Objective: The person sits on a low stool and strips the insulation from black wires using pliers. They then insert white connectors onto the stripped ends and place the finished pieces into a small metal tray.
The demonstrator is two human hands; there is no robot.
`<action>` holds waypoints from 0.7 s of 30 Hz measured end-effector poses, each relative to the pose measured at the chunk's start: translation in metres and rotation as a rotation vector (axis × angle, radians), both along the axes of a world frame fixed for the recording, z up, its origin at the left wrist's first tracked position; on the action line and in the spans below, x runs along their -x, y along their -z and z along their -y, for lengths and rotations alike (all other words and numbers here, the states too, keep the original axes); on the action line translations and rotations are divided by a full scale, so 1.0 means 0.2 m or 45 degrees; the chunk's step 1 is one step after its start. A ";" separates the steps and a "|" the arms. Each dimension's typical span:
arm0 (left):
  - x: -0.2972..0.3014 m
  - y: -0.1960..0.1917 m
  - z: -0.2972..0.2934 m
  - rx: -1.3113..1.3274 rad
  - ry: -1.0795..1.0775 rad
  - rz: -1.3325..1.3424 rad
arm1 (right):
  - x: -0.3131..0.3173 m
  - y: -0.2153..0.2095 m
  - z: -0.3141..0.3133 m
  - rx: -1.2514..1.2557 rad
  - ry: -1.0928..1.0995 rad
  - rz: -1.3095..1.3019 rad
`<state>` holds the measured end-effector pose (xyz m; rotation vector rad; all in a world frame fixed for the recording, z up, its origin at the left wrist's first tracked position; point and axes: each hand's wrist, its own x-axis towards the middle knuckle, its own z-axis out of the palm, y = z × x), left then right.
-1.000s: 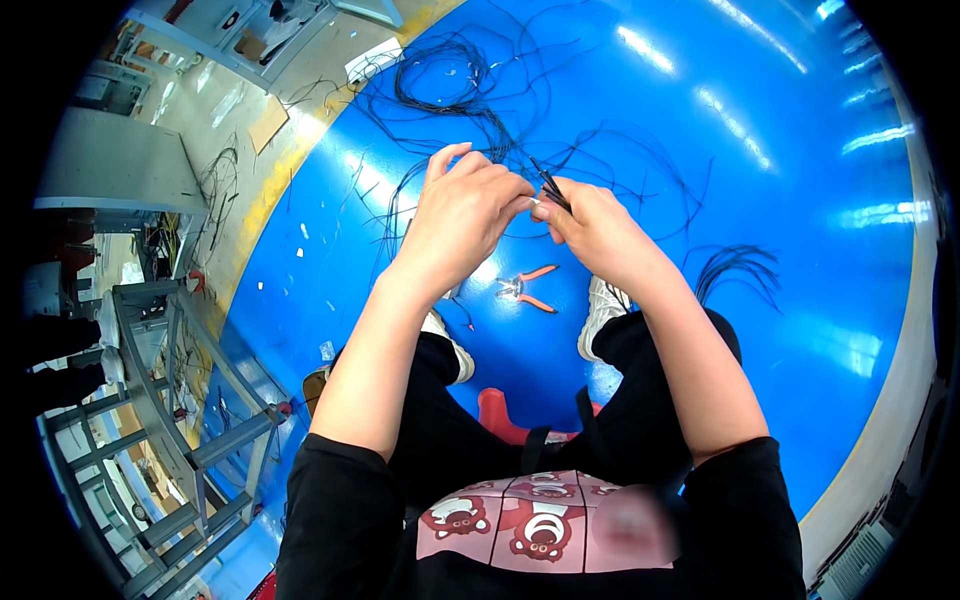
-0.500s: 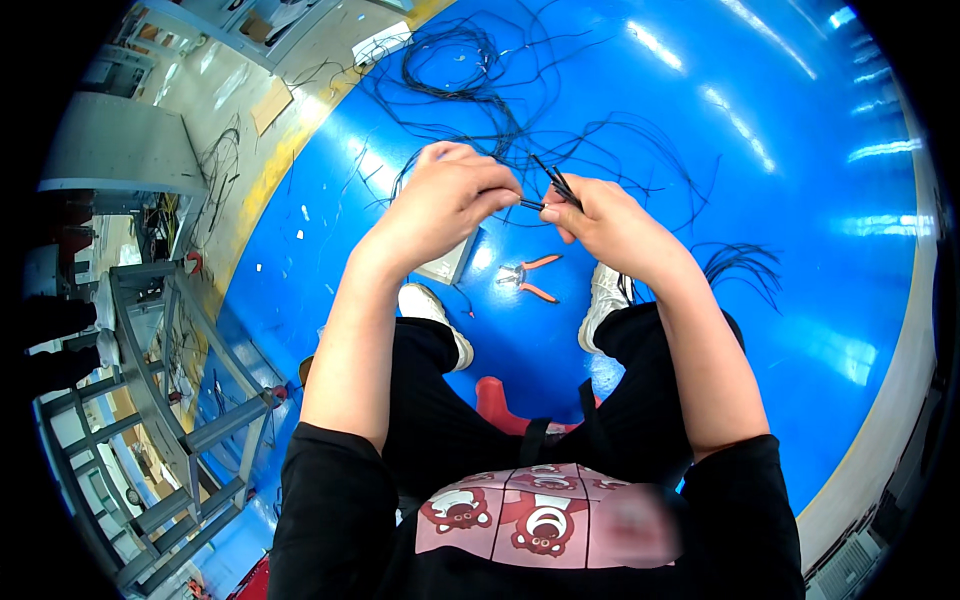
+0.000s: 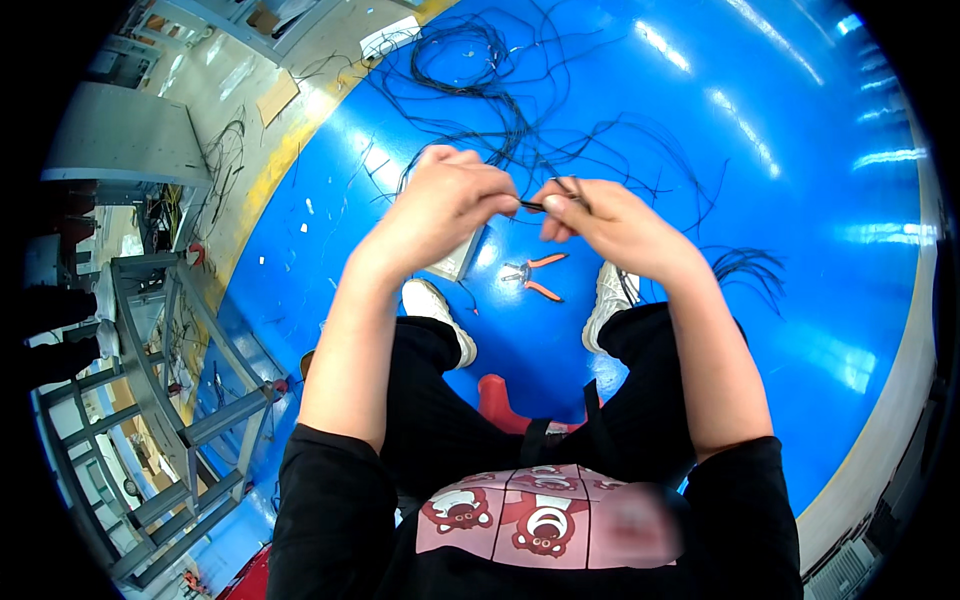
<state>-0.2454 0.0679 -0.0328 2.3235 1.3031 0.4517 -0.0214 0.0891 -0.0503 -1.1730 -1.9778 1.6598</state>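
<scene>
Black wires run between my two hands, held out above the blue floor. My left hand pinches one end of them between thumb and fingertips. My right hand is closed on the wires close to the left fingertips, with dark strands crossing over its fingers. How many strands I hold is too fine to tell. Below the hands, orange-handled pliers lie spread on the floor between my shoes. A pale flat box or tray is partly hidden behind my left forearm.
A loose coil of black wires sprawls over the floor beyond my hands. Another bundle lies at the right. A grey metal frame stands at the left, near another person's legs. A red seat shows beneath me.
My right hand has shifted slightly left toward the left fingertips, and its fingers have turned. The strands standing up from it now lie across it. My left hand has hardly moved.
</scene>
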 end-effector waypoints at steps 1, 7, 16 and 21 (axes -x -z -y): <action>-0.04 0.01 0.00 0.018 0.014 -0.028 | 0.04 -0.01 0.01 0.005 -0.007 0.048; 0.07 -0.04 -0.04 0.156 -0.100 0.189 | 0.04 -0.02 -0.01 -0.091 0.093 0.024; 0.06 -0.01 -0.05 0.042 -0.147 0.407 | 0.09 -0.03 0.01 -0.119 0.133 -0.149; 0.04 0.01 -0.06 0.333 -0.532 0.941 | 0.07 -0.06 -0.01 -0.055 0.271 -0.166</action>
